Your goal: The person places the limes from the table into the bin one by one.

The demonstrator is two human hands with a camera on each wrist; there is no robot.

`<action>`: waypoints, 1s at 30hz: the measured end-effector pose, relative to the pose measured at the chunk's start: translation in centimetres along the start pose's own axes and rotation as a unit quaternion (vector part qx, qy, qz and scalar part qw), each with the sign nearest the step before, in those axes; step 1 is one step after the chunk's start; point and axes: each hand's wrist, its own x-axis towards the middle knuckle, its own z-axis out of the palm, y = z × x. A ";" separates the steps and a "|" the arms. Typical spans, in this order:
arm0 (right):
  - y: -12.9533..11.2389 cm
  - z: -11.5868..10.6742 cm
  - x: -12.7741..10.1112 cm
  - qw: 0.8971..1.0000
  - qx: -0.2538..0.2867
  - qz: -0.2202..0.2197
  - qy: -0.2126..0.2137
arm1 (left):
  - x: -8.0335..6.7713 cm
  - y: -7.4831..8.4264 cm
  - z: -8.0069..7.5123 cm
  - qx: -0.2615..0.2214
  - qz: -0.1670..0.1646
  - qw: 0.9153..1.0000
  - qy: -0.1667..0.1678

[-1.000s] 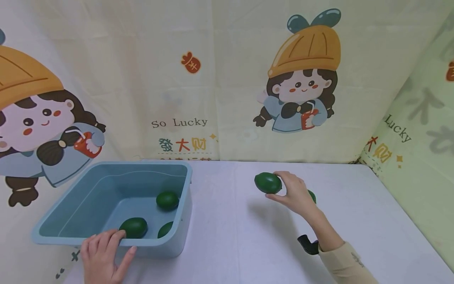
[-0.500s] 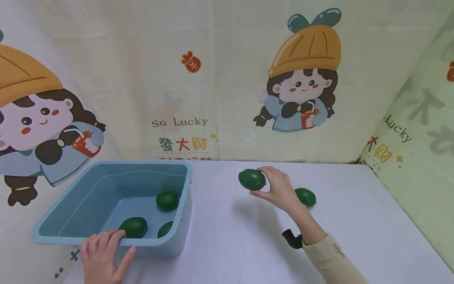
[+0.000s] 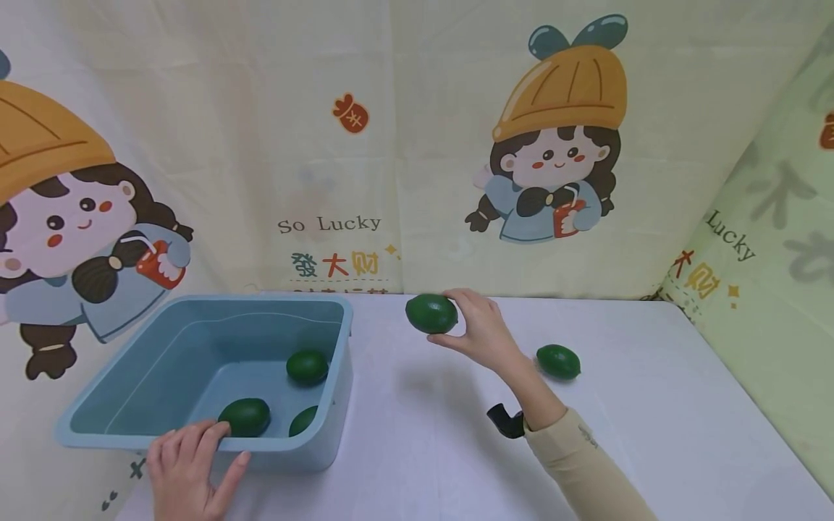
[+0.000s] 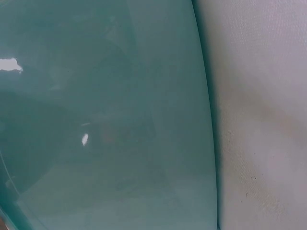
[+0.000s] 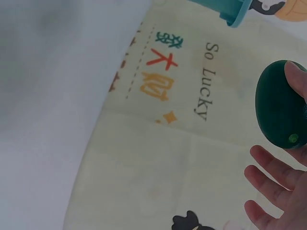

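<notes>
My right hand [image 3: 482, 329] pinches a green lime [image 3: 431, 313] between thumb and fingers, above the table near its back edge. In the right wrist view the thumb lies on the lime [image 5: 278, 105], and the other fingers are spread below it. My left hand [image 3: 195, 470] holds the near rim of a blue plastic tub [image 3: 344, 383], with its fingers over the edge and its thumb outside. Inside the tub lie three limes, one of them a lime [image 3: 246, 417] by my left fingertips. The left wrist view shows the tub's wall [image 4: 120, 110] without the hand.
Another lime [image 3: 559, 362] lies on the white table [image 3: 651, 420] to the right of my right forearm. A printed cloth [image 3: 430, 145] hangs behind the table. On my right wrist sits a black strap piece [image 3: 507, 421].
My right hand has carried the lime leftward and slightly upward, toward the tub. The lime on the table, partly hidden before, now shows fully. The left hand has stayed put.
</notes>
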 end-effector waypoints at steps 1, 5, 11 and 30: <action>-0.3 0.1 0.2 1.000 0.002 -0.003 0.000 | 0.0 0.0 0.0 0.000 -0.001 1.000 -0.001; -1.2 0.4 0.9 1.000 0.004 -0.011 -0.005 | -0.1 0.1 0.0 0.000 -0.004 1.000 -0.002; -2.2 0.9 1.7 0.999 0.009 -0.030 -0.008 | -0.1 -0.2 0.2 -0.011 0.014 1.000 0.015; -6.8 2.3 3.9 0.996 0.025 -0.060 -0.057 | 0.0 -0.2 0.2 -0.018 0.033 0.999 0.034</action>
